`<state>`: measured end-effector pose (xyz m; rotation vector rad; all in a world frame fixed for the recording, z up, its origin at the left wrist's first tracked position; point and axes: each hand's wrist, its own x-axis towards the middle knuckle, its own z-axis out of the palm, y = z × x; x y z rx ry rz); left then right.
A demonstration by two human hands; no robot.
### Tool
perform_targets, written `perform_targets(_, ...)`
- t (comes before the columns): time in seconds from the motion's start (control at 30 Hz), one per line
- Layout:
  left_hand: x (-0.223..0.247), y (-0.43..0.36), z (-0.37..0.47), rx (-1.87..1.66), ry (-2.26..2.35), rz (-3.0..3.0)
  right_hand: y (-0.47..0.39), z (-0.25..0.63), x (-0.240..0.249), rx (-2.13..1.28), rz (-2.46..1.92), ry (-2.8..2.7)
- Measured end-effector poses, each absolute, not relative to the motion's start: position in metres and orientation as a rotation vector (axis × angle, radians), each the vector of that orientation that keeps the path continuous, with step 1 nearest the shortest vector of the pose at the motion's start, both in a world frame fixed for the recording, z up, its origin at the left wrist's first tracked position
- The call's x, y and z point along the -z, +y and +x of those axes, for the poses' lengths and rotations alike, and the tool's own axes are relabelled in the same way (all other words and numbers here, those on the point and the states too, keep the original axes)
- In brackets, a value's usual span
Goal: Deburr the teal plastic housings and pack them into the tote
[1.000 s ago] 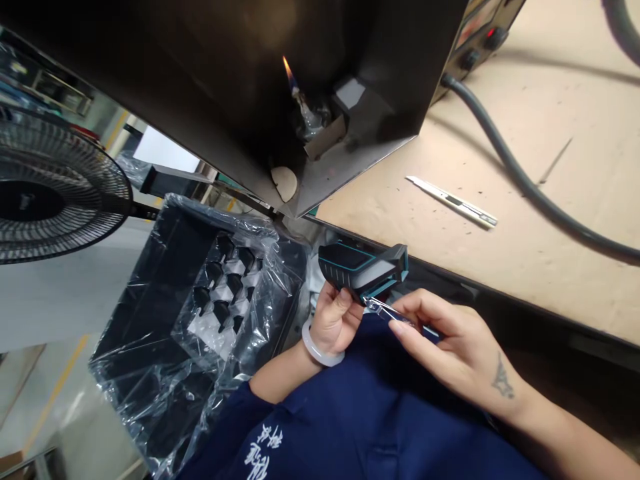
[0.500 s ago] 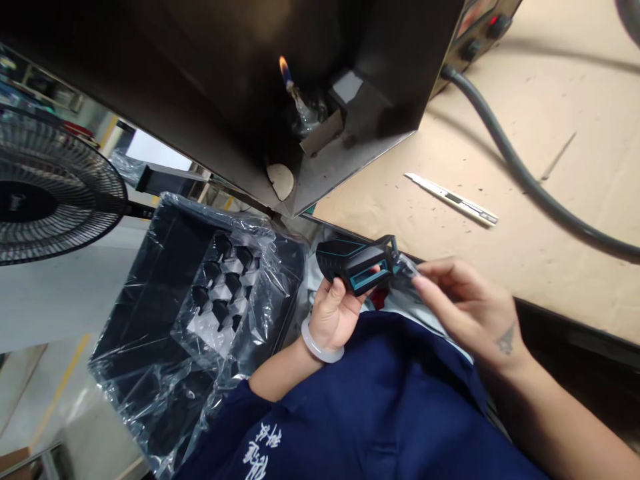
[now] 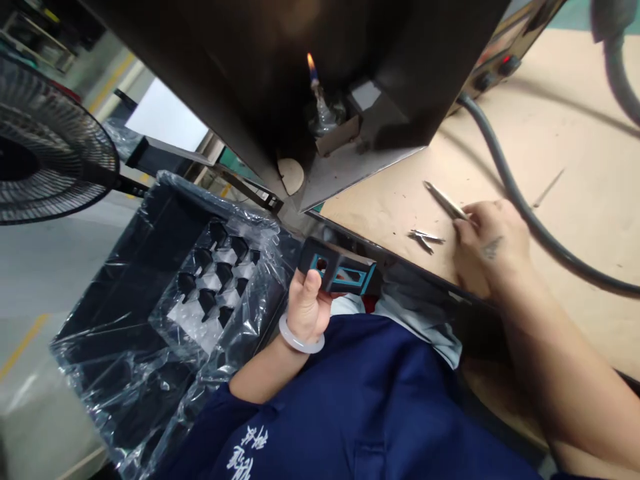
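My left hand is wrapped round a black plastic housing with teal-edged openings, held just off the table edge. My right hand is down on the table, its thumb and fingertips closed on the near end of a slim utility knife. The knife's pointed end faces away, toward the metal box. Left of the right hand lies a small pair of metal nippers, its arms spread.
Inside a dark metal box, a burner stands with a lit flame. A bin lined with clear plastic holds several black parts in a tray. A thick cable crosses the table. A fan stands left.
My right hand has left the housing and moved to the utility knife on the table. The nippers now lie on the table. My left hand has turned the housing and shifted slightly left.
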<state>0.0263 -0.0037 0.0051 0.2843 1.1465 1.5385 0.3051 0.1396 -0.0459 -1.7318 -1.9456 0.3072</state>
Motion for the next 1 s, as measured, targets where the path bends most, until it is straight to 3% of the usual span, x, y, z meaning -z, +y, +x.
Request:
perform_targets(0.23,-0.021,-0.003,0.020,-1.526,1.292,0.287,0.055,0.280,-0.024,-0.721,-1.181,-1.990)
perform_targets(0.33,-0.024,-0.003,0.019,-1.543,1.281,0.326,0.020,0.272,-0.047,-0.605,-1.001,-2.208)
perform_targets(0.53,-0.026,-0.004,0.022,-1.540,1.276,0.373,0.005,0.273,-0.059,-0.289,-1.024,-2.354)
perform_targets(1.0,-0.027,-0.011,0.021,-1.512,1.340,0.394,0.007,0.280,-0.070,-0.508,-1.157,-2.408)
